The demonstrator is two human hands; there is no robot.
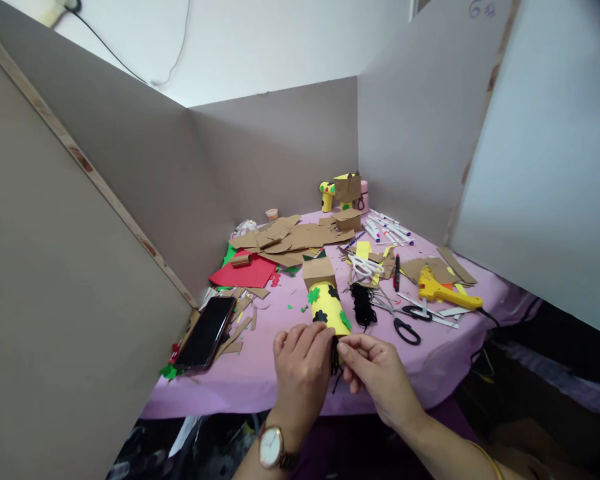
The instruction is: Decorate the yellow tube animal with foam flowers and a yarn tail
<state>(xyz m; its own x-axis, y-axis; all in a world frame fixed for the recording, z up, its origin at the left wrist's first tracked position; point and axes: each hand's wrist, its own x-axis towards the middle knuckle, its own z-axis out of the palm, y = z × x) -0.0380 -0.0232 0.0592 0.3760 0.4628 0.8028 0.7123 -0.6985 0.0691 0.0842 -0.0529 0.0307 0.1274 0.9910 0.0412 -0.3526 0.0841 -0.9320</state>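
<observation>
My left hand (303, 370) and my right hand (377, 373) meet at the near edge of the purple-covered table (260, 387). Both pinch a small bunch of black yarn (335, 363) at the near end of a yellow paper tube (327, 308). The tube carries green and black flower shapes and a cardboard piece on its far end. A watch sits on my left wrist. A loose clump of black yarn (363, 303) lies just right of the tube.
Black-handled scissors (405, 325), a yellow glue gun (443, 291), white scissors (365, 267) and markers (390, 230) lie to the right. A phone (207, 331), red paper (245, 272) and cardboard scraps (290, 237) lie left and behind. Board partitions wall the table.
</observation>
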